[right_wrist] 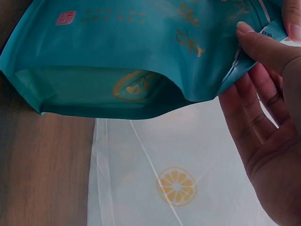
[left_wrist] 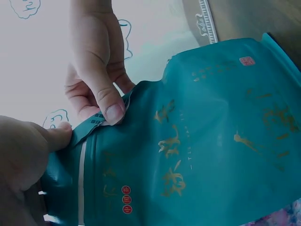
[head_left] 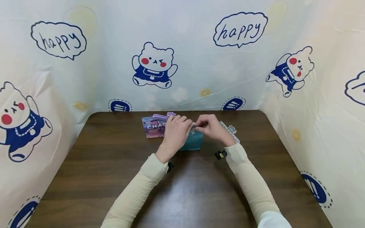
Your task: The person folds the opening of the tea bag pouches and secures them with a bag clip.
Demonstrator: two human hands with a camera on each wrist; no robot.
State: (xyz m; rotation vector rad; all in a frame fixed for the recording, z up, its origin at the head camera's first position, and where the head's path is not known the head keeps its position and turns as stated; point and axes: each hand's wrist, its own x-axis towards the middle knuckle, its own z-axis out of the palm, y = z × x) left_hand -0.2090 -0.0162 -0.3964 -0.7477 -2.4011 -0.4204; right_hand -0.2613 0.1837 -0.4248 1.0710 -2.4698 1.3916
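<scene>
A teal pouch [head_left: 192,143] with gold characters stands toward the table's far side, its printed front large in the left wrist view [left_wrist: 188,141]. At its top edge, my left hand [head_left: 177,130] pinches one side, the thumb showing in the left wrist view. My right hand [head_left: 213,127] pinches the same edge close beside it, thumb on the front and fingers behind. Between the two hands a narrow strip [left_wrist: 89,125] of the edge is bent away, with a pale torn-looking border. Below it runs a pale line across the pouch. The right wrist view shows the pouch's folded side [right_wrist: 94,92].
Left of the pouch lies a pink-purple packet [head_left: 154,127] with white lettering, partly behind my left hand. A purple clip-like piece [head_left: 161,117] sits at its top. To the right lies a white ruler [head_left: 234,136] with a grey decoration. A printed curtain [head_left: 194,63] borders the table [head_left: 114,177].
</scene>
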